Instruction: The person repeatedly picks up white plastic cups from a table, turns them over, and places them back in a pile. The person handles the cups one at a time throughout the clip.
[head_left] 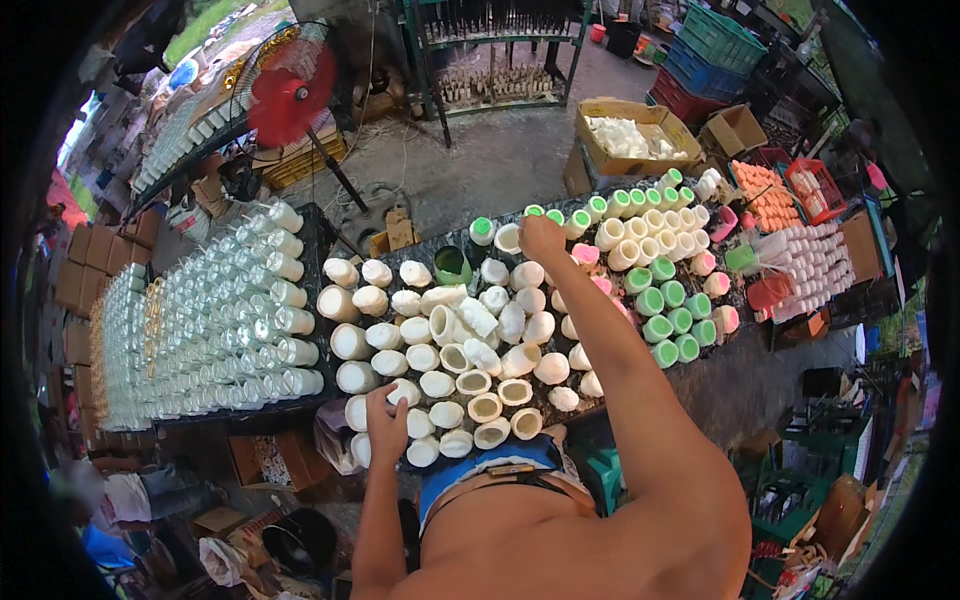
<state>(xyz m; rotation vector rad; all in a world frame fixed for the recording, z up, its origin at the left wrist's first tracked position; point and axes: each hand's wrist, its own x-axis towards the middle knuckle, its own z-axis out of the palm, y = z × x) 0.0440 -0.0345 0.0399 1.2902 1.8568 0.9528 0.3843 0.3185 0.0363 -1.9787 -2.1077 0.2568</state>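
Across the dark table, white plaster-like cups (357, 377) stand in loose rows; several are hollow with thick rims. My left hand (387, 428) is at the near left of these rows, its thumb and fingers closed about a white cup (404, 393). Farther off, my stretched right hand (542, 240) is closed beside a white open cup (508, 238); its fingertips and whatever they hold are hidden. Just beyond it stand white cups with green insides (555, 217). A dark green pot (452, 266) sits among the white cups, near broken-looking white pieces (478, 318).
Rows of clear glass jars (220, 320) fill the left table. Green-filled cups (657, 328) and pink ones (717, 284) stand to the right. Behind are a red fan (295, 92), a cardboard box (650, 120) of white pieces and stacked crates (700, 60).
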